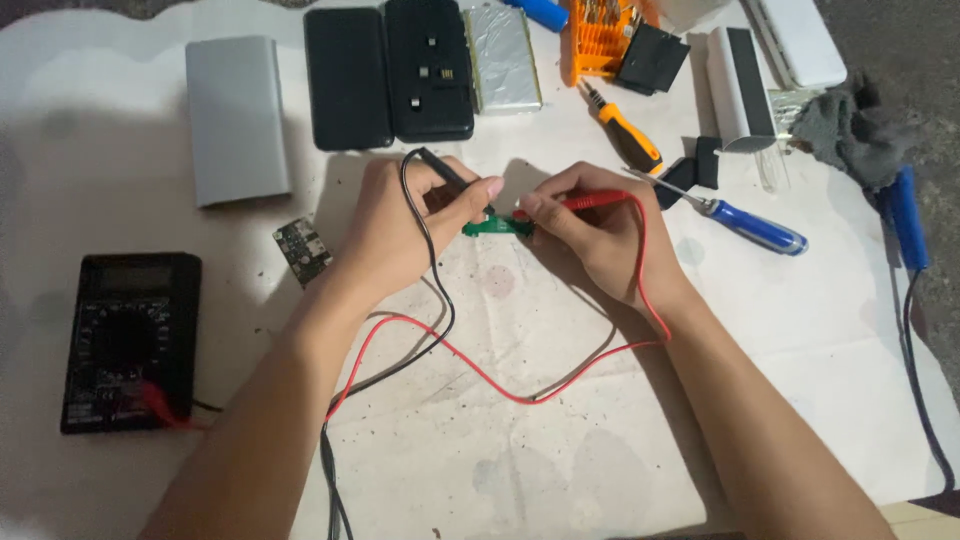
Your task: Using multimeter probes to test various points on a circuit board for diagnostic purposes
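Left hand (pixel 400 225) pinches black probe (pixel 447 172), right hand (pixel 595 225) pinches red probe (pixel 600 200), both tips on green circuit board (pixel 497 228). Risk: tip slips, shorts neighbouring contacts; unclamped board may shift.

Grey power-bank shell (pixel 238 118), orange-handled screwdriver (pixel 627 134), blue-handled screwdriver (pixel 750 226)

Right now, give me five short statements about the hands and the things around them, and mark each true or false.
1. The left hand holds a black probe. True.
2. The right hand holds a blue screwdriver. False: it holds a red probe; the blue screwdriver lies on the table.
3. Both probes point at a small green circuit board. True.
4. The black multimeter lies beside the right forearm. False: it lies left of the left forearm.
5. The red lead crosses the white sheet. True.
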